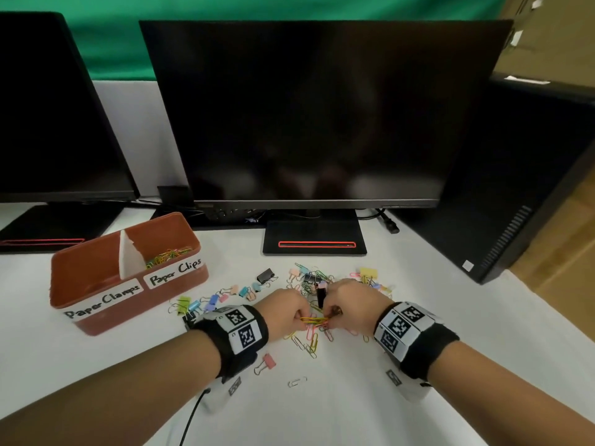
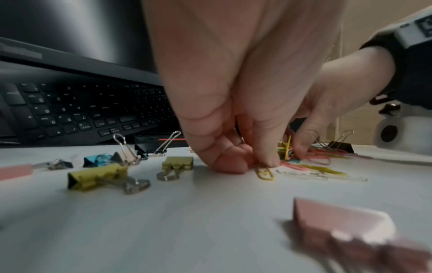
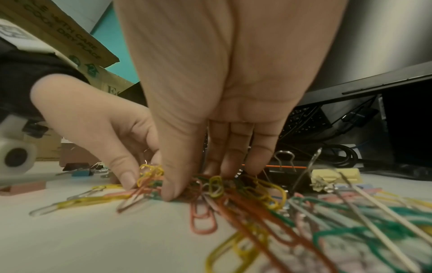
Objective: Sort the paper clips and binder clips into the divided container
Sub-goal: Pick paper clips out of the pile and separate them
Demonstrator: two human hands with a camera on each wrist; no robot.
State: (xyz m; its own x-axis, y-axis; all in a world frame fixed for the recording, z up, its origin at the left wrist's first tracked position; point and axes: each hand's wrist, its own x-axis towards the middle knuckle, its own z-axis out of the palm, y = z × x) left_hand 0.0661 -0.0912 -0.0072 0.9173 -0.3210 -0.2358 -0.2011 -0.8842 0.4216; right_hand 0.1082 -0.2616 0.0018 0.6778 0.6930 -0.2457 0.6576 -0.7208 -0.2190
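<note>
Hands are brought together low over the pile of paper clips (image 1: pixel 314 329) near the front middle of the worktop (image 1: pixel 354 397), both palm-down with fingers pointing at the surface. The left hand (image 1: pixel 285 312) is curled, its thumb and forefinger pinched on a small bundle of yellow and red paper clips; in the left wrist view its fingertips (image 2: pixel 268 160) are pressed to the worktop on a yellow clip (image 2: pixel 265 173). The right hand (image 1: pixel 349 304) is set just beside it, fingers nearly straight and bunched, thumb and fingertips (image 3: pixel 171 192) closed into the same tangle of clips from the other side. Whether the right hand actually grips a clip or only presses on the heap cannot be told. Both forearms are angled inward from the near edge, wrists raised above the surface.

Binder clips (image 1: pixel 225 297) are scattered behind and to the left of the hands, one pink one (image 1: pixel 269 362) lying under the left wrist. The container (image 1: pixel 128 304) is placed well to the left, with paper clips already lying in its right compartment, labelled "Paper Clips".
</note>
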